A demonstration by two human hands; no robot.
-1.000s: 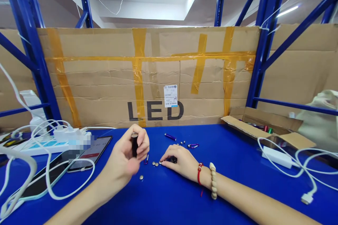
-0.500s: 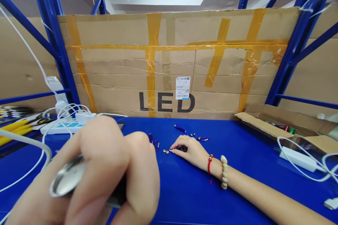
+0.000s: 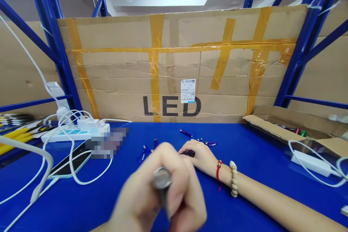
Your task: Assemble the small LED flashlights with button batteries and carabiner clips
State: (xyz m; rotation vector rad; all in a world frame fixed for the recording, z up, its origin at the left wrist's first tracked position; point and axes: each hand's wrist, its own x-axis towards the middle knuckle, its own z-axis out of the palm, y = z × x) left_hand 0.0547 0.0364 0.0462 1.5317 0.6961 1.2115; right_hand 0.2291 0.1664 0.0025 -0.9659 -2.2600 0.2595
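My left hand [image 3: 152, 195] is raised close to the camera, somewhat blurred, its fingers curled around a dark rod-like thing with a round silver end [image 3: 162, 178]. What kind of thing it is cannot be made out. Further off, my right hand [image 3: 202, 156] rests on the blue table with fingers bent around a small black piece [image 3: 190, 153]. A blue carabiner [image 3: 141, 157] and a short blue tube [image 3: 155, 143] lie beyond my left hand. Behind the right hand are another blue tube [image 3: 186, 133], small silvery round pieces [image 3: 199, 140] and a purple-blue carabiner [image 3: 211, 144].
At the left, a white power strip [image 3: 62, 136], looped white cables and a phone [image 3: 73, 166] cover the table [image 3: 233, 217]. A white adapter [image 3: 310, 164] and an open cardboard box [image 3: 288, 134] stand at the right. Taped cardboard [image 3: 122, 79] closes off the back.
My left hand has moved right and away from the camera, uncovering the phone and cables and now covering the round pieces beside my right hand. The right hand has barely moved.
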